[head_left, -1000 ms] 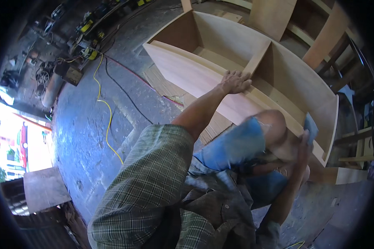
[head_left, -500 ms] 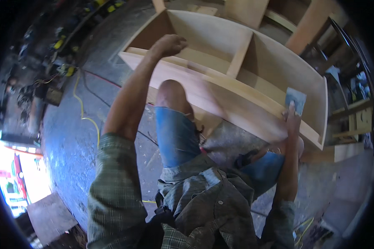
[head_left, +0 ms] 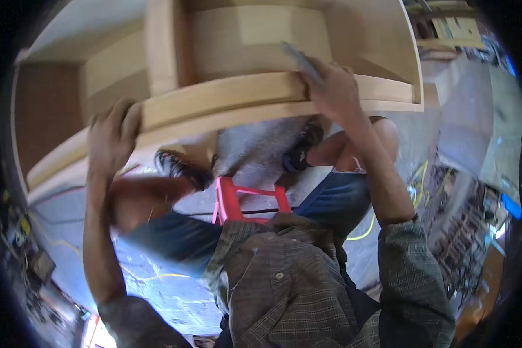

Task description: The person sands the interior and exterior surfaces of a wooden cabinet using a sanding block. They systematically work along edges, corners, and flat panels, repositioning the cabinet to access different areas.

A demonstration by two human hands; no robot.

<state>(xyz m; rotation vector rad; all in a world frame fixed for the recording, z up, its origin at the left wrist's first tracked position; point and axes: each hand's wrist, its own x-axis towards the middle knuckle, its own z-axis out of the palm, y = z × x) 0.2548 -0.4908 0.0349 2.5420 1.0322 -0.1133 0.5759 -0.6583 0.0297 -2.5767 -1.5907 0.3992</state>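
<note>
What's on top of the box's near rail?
The left hand is on the rail; the right hand, holding a grey sheet, is over it. The part beneath each is hidden.

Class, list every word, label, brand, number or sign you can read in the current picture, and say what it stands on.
None can be read.
Wooden cabinet: no lettering visible on the sides in view.
Grey sheet in the right hand: blurred; no marking can be made out.
Red stool: no readable text on the part showing.
Clutter near the picture's edges: too small and blurred to tell.
</note>
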